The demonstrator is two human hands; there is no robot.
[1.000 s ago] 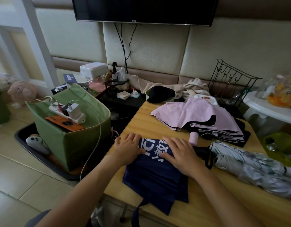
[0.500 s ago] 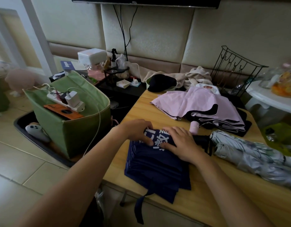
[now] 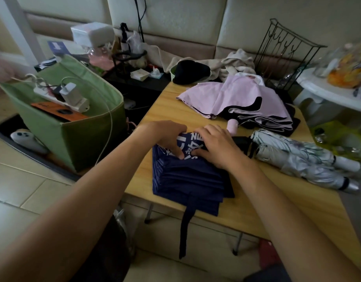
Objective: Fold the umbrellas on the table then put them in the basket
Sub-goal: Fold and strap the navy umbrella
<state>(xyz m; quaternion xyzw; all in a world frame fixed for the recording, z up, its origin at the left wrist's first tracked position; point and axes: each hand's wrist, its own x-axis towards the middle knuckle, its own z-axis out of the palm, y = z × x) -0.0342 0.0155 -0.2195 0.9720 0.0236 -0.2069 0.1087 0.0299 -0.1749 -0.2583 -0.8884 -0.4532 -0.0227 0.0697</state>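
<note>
Wooden table, hands pinching navy umbrella

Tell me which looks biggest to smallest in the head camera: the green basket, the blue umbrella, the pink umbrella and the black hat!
1. green basket
2. and 3. blue umbrella and pink umbrella: they look about alike, and the blue one is nearer the camera, so unsure
4. black hat

Lived-in home room: padded wall, tiled floor, strewn clothes.
</note>
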